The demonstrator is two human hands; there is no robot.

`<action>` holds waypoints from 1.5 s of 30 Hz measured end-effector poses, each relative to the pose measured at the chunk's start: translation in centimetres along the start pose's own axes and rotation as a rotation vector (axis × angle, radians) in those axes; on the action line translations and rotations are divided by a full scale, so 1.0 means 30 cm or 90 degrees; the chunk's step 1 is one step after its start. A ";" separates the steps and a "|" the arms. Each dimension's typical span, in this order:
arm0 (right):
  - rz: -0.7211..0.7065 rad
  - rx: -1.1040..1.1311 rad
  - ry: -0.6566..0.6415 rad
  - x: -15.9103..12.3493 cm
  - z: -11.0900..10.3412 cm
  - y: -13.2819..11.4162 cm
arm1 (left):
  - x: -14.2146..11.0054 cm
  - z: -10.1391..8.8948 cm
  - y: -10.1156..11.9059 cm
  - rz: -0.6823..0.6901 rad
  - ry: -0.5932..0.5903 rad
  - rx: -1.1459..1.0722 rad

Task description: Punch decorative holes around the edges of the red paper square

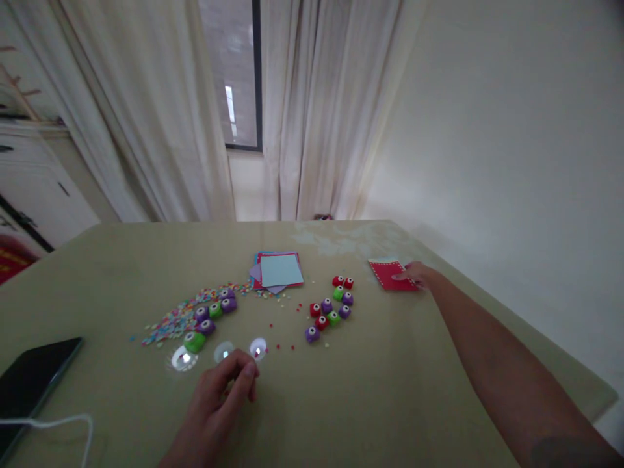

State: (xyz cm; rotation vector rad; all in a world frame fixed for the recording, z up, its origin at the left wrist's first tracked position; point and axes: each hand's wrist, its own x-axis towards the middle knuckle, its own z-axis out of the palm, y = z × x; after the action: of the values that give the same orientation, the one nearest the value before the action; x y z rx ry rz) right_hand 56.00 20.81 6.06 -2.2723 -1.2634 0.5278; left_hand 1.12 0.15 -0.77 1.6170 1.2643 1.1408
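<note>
My right hand (414, 275) is stretched out to the right side of the table, thumb on top of a red square card with a white dashed border (389, 275), gripping its right edge. A pale edge shows behind that card. My left hand (227, 389) hovers low over the near middle of the table, its fingers curled and thumb against the index finger; what they hold, if anything, is hidden. Just beyond it are small clear round discs (258, 349). Red, green and purple eye-printed beads (333, 318) lie between the two hands.
A stack of coloured square cards (281, 270) lies at the table's middle. Left of it spread many tiny pastel pieces (182, 316), beside more green and purple eye beads (215, 310). A black tablet (36, 383) with a white cable (53, 424) lies at the left edge.
</note>
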 end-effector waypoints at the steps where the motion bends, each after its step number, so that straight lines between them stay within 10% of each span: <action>1: 0.035 0.012 -0.015 0.001 0.003 0.009 | -0.002 0.000 -0.002 -0.006 -0.004 -0.001; 5: 0.082 0.103 -0.033 -0.014 0.017 0.027 | -0.006 -0.004 0.000 -0.018 -0.025 -0.007; 19: -0.180 0.539 0.219 -0.133 0.146 0.127 | 0.012 -0.012 0.013 -0.002 -0.047 0.014; 45: -0.153 0.302 0.219 -0.165 0.123 0.201 | 0.022 -0.009 0.042 -0.055 0.005 -0.023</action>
State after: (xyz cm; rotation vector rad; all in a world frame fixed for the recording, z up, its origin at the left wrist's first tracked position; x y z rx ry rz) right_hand 55.60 14.62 0.06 -1.7031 -1.0801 0.2923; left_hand 1.29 0.55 0.61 1.5177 1.2986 1.1122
